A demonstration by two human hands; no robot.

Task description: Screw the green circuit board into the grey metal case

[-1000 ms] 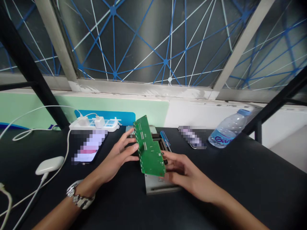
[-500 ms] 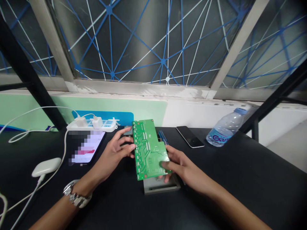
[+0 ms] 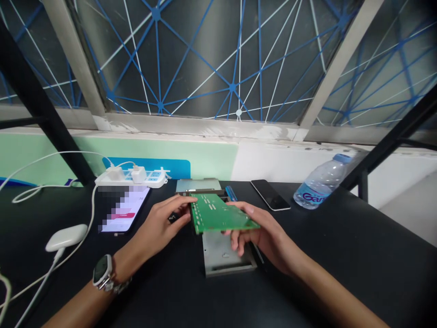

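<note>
The circuit board [image 3: 218,214] hangs nearly flat just above the metal case [image 3: 221,257] on the bench [image 3: 341,259], over the case's far half. The left hand [image 3: 160,225] pinches the board's edge left of the case. The right hand [image 3: 264,232] clasps the opposite edge, fingers curled beneath. Both grips sit equally near, and the board's length appears aligned with the case's.

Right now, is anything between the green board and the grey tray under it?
Only fingers of the right hand, curled under the flat green circuit board, hang above the grey metal tray. Nothing else shows between.
</note>
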